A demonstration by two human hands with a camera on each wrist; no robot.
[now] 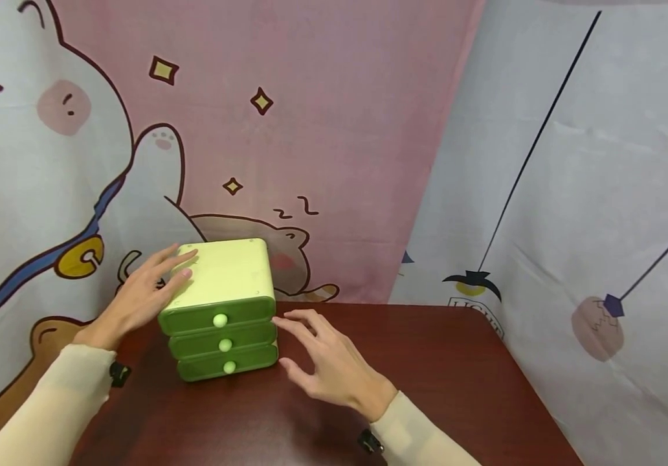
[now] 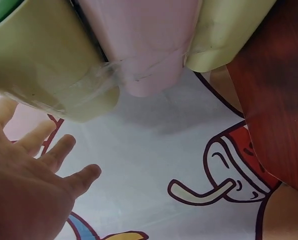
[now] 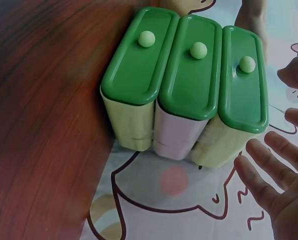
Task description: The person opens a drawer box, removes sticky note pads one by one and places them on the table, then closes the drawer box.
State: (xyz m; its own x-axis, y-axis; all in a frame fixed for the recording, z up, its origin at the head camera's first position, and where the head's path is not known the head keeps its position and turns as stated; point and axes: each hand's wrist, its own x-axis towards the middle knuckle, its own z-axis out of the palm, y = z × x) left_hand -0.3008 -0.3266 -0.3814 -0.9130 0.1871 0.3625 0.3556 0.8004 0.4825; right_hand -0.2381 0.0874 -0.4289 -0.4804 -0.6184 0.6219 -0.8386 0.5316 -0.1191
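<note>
A small three-drawer box (image 1: 226, 272) with a pale yellow top and green drawer fronts (image 3: 189, 70) with round knobs stands on the table, its drawers closed. In the head view my left hand (image 1: 147, 288) is at the box's upper left edge, fingers spread; whether it touches cannot be told. The left wrist view shows that hand (image 2: 34, 170) beside the box's yellow and pink side (image 2: 144, 45). My right hand (image 1: 336, 362) hovers by the front right corner, fingers spread and holding nothing. In the right wrist view the right hand (image 3: 284, 170) is near the top drawer.
The dark red-brown table (image 1: 427, 362) extends in front and to the right of the box. Behind it hangs a pink cloth (image 1: 340, 129) with cartoon animals, and a pale cloth (image 1: 590, 194) hangs along the right side.
</note>
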